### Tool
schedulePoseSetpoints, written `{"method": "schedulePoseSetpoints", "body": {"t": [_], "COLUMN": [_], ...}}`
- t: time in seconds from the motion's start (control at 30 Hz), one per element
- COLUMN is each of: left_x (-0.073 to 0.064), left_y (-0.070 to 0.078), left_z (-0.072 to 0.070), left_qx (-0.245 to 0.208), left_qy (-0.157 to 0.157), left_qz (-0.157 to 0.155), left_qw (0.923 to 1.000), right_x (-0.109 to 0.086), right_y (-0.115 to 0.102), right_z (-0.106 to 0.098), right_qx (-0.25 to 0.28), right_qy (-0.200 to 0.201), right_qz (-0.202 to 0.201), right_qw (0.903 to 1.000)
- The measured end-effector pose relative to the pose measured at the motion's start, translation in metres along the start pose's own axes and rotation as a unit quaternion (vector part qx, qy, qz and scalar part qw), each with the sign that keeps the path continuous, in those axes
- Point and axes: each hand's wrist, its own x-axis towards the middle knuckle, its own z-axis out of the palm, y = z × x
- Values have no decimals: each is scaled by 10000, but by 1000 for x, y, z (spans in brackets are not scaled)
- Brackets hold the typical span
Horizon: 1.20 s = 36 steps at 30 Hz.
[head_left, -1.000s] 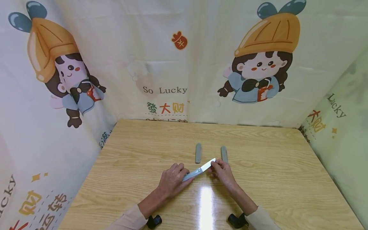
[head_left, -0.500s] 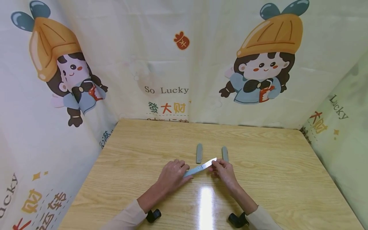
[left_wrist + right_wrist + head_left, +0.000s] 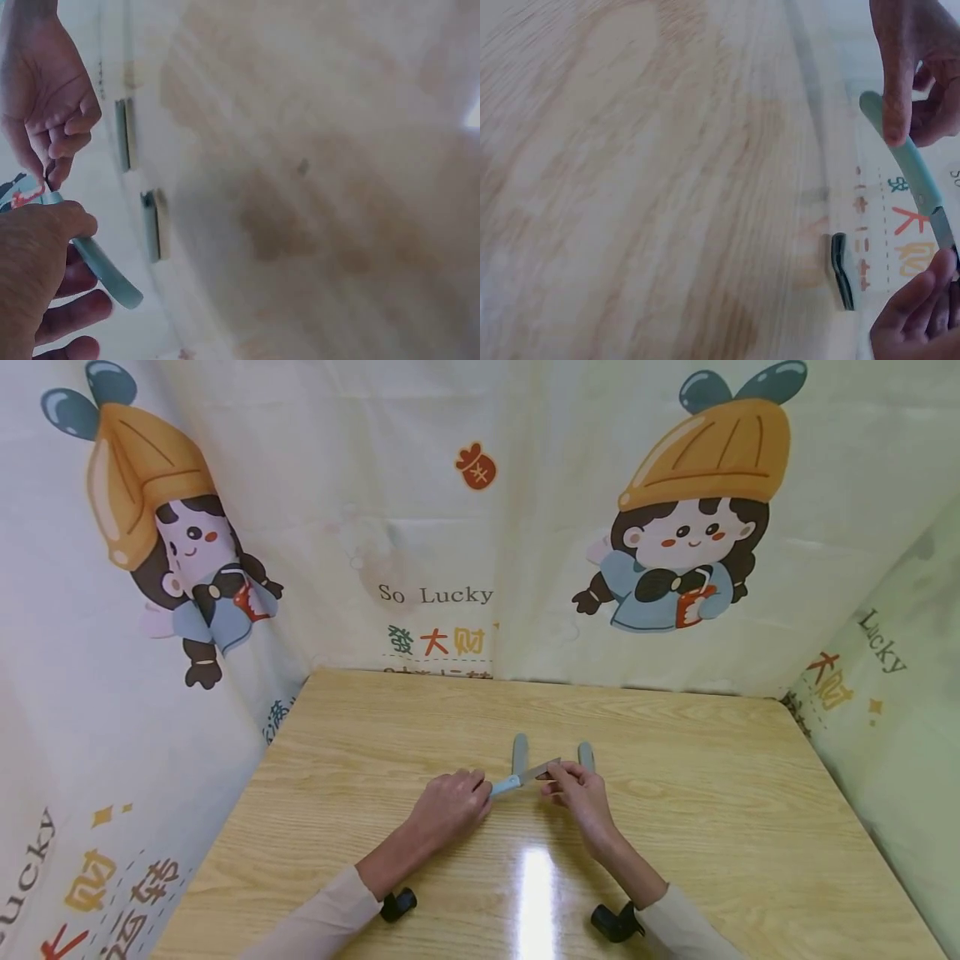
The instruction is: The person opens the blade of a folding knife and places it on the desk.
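My left hand (image 3: 450, 804) grips the light blue handle of a folding knife (image 3: 505, 786). The blade (image 3: 538, 770) is swung out and points up to the right in the head view. Near its tip, my right hand (image 3: 581, 802) pinches the blade between thumb and fingers. In the left wrist view, the handle (image 3: 112, 281) runs out below the left thumb, and the other fingers are spread beneath. From the right wrist, the handle (image 3: 915, 169) and a short piece of blade (image 3: 943, 229) show between the two hands; the right fingers hide the tip.
Two slim grey pieces shaped like knife handles lie on the wooden table (image 3: 360, 718) just beyond the hands: a left one (image 3: 520, 753) and a right one (image 3: 587, 756). A printed curtain (image 3: 525, 527) stands behind the table's far edge.
Both hands have moved slightly forward, away from the body, with the knife. The blade has turned from bright to darker, and the left hand now covers more of the handle.
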Motion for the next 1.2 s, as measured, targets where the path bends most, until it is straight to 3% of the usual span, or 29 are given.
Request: {"method": "schedulePoseSetpoints", "body": {"t": [0.1, 0.2, 0.3, 0.37, 0.5, 0.6, 0.7, 0.8, 0.87, 0.93, 1.2], "left_x": [3, 3, 3, 4, 9, 13, 14, 14, 14, 14, 13], "left_y": [-7, -14, -19, -22, -31, -38, -43, -47, -49, -50, -54], "left_z": [-1, 0, 2, 4, 12, 17, 22, 25, 27, 29, 33], "left_qx": [-25, -542, -1395, -2015, -3125, -3694, -4000, -4153, -4220, -4167, -3722], "left_qy": [90, 37, -216, -438, -780, -911, -1014, -1082, -1107, -1143, -1305], "left_qz": [-164, -668, -1378, -1915, -2822, -3299, -3696, -4000, -4104, -4169, -4282], "left_qw": [9998, 9963, 9803, 9596, 9037, 8639, 8325, 8098, 8008, 7997, 8131], "right_x": [1, 1, 1, 2, 3, 4, 5, 4, 4, 3, 2], "right_y": [-3, -4, -4, -4, -5, -6, -6, -4, -4, -3, 1], "right_z": [0, -2, -5, -8, -12, -13, -13, -13, -13, -13, -13], "right_qx": [277, 352, 313, 256, 210, 215, 197, 172, 141, 144, 198], "right_qy": [-114, -108, -53, -64, -105, -127, -194, -267, -275, -272, -343], "right_qz": [-106, -137, -86, -27, 51, 93, 151, 163, 143, 146, 225], "right_qw": [9995, 9992, 9995, 9996, 9997, 9996, 9995, 9994, 9994, 9994, 9990]}}
